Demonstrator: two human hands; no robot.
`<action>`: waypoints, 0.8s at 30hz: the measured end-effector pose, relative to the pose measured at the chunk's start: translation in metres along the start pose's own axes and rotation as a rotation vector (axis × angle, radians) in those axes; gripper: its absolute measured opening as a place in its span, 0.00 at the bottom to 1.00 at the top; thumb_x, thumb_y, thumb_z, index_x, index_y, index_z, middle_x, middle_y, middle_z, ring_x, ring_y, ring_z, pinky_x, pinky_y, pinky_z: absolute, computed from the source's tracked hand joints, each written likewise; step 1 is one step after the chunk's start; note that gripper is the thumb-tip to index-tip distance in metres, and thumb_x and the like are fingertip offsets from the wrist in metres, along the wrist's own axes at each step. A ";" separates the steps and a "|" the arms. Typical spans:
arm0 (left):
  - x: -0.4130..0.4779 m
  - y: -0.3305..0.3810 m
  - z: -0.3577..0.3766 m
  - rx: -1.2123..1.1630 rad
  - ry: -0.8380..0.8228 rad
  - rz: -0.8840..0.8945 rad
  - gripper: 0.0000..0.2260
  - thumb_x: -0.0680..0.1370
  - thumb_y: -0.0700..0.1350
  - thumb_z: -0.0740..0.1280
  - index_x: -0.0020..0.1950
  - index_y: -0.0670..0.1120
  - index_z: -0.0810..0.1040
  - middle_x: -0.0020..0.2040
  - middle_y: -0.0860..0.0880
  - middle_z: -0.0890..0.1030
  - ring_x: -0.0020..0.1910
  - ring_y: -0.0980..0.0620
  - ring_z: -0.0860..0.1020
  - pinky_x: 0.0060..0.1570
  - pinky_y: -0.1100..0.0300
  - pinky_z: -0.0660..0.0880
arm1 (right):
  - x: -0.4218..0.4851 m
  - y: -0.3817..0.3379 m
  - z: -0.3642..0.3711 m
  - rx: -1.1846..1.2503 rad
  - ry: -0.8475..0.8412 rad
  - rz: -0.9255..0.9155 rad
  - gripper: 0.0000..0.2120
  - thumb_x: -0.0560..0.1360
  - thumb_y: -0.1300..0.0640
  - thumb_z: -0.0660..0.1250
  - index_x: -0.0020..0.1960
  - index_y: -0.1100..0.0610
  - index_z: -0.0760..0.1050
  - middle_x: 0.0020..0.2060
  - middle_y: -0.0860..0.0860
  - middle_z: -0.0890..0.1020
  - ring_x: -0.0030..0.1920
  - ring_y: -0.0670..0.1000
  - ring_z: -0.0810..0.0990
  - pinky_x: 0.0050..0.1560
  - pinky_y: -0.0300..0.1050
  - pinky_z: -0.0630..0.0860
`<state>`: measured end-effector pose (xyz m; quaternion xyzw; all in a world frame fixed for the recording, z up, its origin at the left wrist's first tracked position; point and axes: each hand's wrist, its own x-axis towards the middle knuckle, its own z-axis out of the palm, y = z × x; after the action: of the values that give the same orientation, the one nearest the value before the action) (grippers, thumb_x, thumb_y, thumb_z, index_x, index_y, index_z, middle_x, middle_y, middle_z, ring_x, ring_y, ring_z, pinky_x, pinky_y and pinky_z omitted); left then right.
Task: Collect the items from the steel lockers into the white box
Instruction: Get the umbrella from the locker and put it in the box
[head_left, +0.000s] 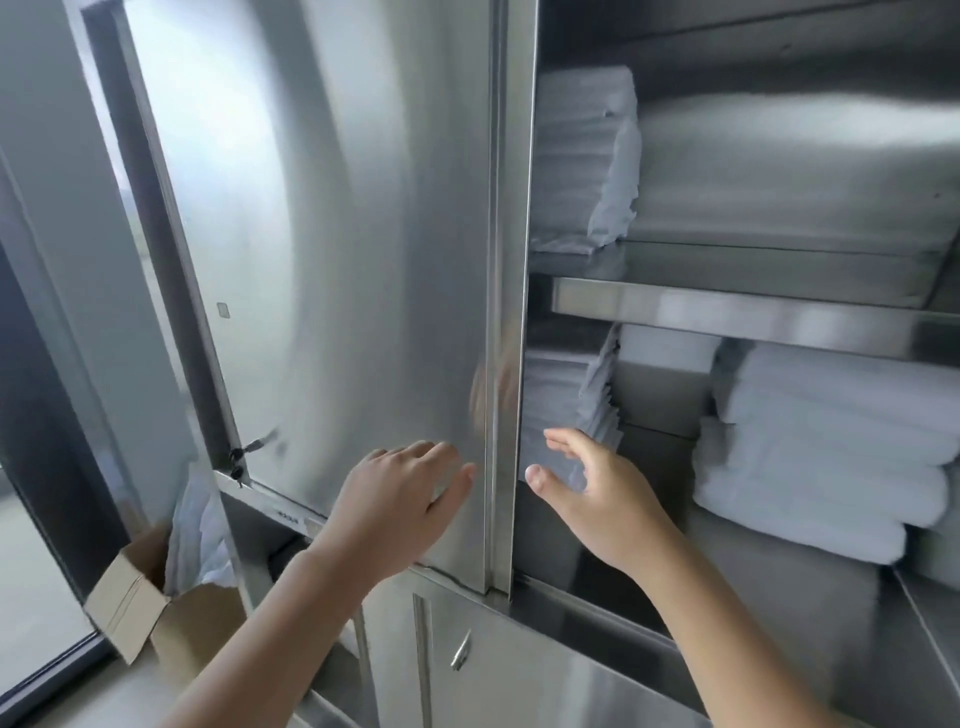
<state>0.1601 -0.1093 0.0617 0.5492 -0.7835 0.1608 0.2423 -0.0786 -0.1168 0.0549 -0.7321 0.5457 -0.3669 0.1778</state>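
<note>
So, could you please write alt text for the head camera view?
Two bare hands reach toward a steel locker: the left hand lies against the steel door, the right hand is open at the opening, holding nothing. Stacks of white packets fill the shelves; a cardboard box sits lower left.

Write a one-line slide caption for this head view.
Both empty hands, left hand and right hand, reach toward white folded stacks in an open steel locker.

Both hands up at the steel locker

Left hand (400, 499) spread flat on the closed steel door (337, 260), right hand (597, 499) open at the edge of the open compartment, beside stacked white bags (582, 156) and folded white bundles (826, 447); cardboard box (140, 597) low left
</note>
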 end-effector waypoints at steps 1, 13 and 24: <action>0.001 -0.006 0.002 -0.011 -0.001 0.014 0.25 0.81 0.63 0.43 0.51 0.54 0.77 0.45 0.56 0.81 0.40 0.52 0.79 0.41 0.60 0.70 | -0.001 -0.002 0.005 -0.001 0.010 0.019 0.33 0.73 0.30 0.61 0.74 0.42 0.68 0.71 0.37 0.74 0.72 0.40 0.70 0.64 0.38 0.65; 0.018 -0.007 0.020 -0.182 -0.033 0.133 0.22 0.81 0.62 0.48 0.53 0.53 0.77 0.48 0.54 0.82 0.45 0.48 0.80 0.45 0.55 0.73 | -0.027 -0.018 0.006 -0.267 0.160 0.097 0.29 0.77 0.36 0.63 0.75 0.44 0.67 0.71 0.40 0.75 0.70 0.43 0.72 0.65 0.40 0.70; 0.025 0.030 0.033 -0.309 -0.060 0.110 0.20 0.80 0.64 0.49 0.60 0.54 0.70 0.51 0.55 0.82 0.43 0.51 0.79 0.38 0.57 0.69 | -0.086 -0.015 -0.033 -0.357 0.235 0.194 0.26 0.79 0.39 0.64 0.75 0.46 0.69 0.69 0.42 0.76 0.69 0.45 0.73 0.63 0.40 0.71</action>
<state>0.1178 -0.1356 0.0492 0.4662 -0.8346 0.0348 0.2913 -0.1043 -0.0275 0.0572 -0.6482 0.6868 -0.3286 0.0150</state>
